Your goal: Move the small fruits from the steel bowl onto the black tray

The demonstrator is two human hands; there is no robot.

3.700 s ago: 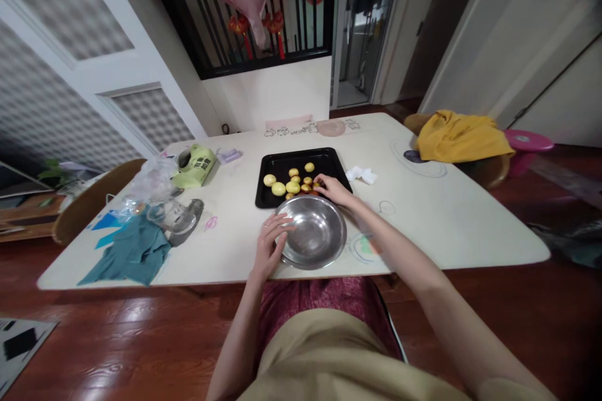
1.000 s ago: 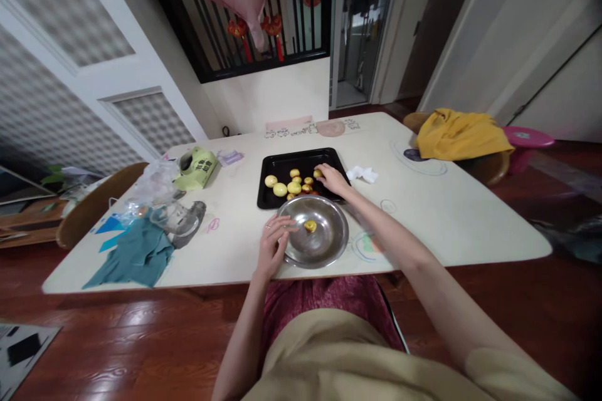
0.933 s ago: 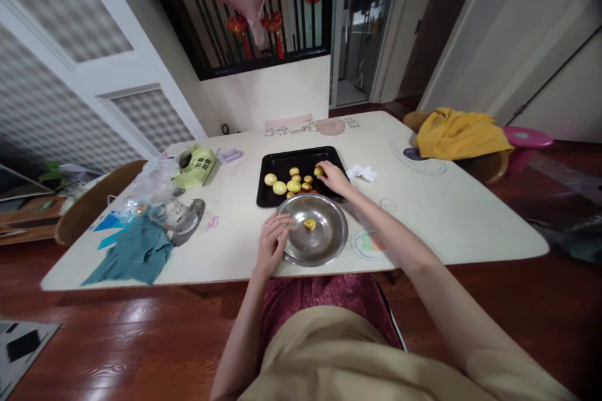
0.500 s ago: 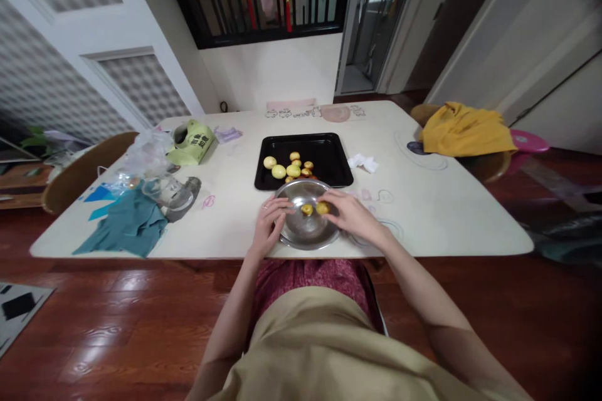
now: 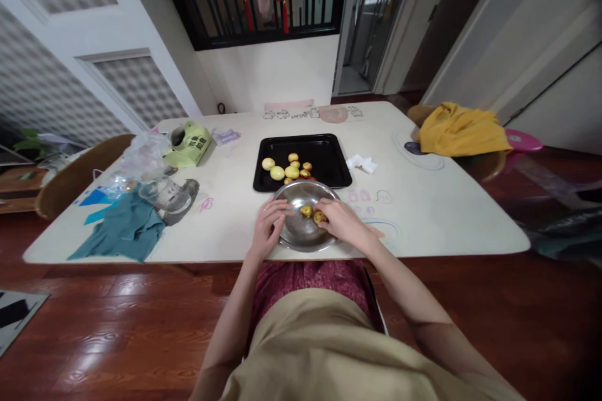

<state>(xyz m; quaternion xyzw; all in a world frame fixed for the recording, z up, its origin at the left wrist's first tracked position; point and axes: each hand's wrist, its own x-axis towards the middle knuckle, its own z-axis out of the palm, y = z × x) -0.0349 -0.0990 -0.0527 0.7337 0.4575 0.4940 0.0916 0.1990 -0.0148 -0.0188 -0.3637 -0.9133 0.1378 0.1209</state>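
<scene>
A shiny metal bowl (image 5: 303, 239) stands at the near edge of the table, in front of the black tray (image 5: 324, 153). My left hand (image 5: 270, 225) is closed over its left rim, fingers reaching inside. My right hand (image 5: 341, 220) reaches over the right rim and pinches a small yellow-brown fruit (image 5: 320, 217) low in the bowl. Just left of it lies another small yellow fruit (image 5: 306, 210). The tray holds several pale yellow fruits (image 5: 277, 173) and smaller reddish-brown ones (image 5: 306, 166) at its left and front; the bowl's rim hides part of them.
Right of the tray lies a crumpled white tissue (image 5: 362, 163). On the left are a teal cloth (image 5: 125, 225), a clear plastic container (image 5: 167, 194), plastic bags (image 5: 145, 153) and a green packet (image 5: 190, 143). A yellow garment (image 5: 463, 130) drapes over a chair at the right.
My right hand has moved slightly left and lower into the bowl with the fruit, which is now nearer the other fruit. My left hand stays on the rim.
</scene>
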